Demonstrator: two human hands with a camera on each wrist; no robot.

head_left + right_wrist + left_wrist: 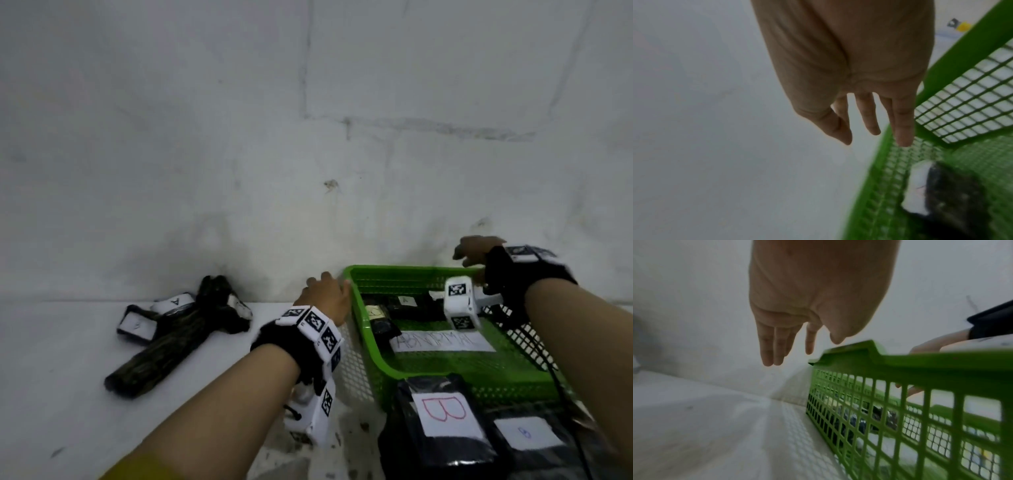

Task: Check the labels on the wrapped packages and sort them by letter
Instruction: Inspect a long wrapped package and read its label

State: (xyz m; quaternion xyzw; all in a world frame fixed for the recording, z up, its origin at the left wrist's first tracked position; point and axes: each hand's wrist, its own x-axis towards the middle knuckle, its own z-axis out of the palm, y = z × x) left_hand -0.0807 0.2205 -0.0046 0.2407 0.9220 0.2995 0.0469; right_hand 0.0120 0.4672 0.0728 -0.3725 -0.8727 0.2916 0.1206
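Hands two; basket one; B-labelled packages two.

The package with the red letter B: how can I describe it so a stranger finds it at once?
Find the green basket holding the ABNORMAL sign. Just outside its near wall lies a black wrapped package with the red letter B. The neighbour package to its right has only a small, faint blue mark on its label.

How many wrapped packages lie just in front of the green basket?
2: the red-B package, and the blue-marked package right of it. More may be hidden.
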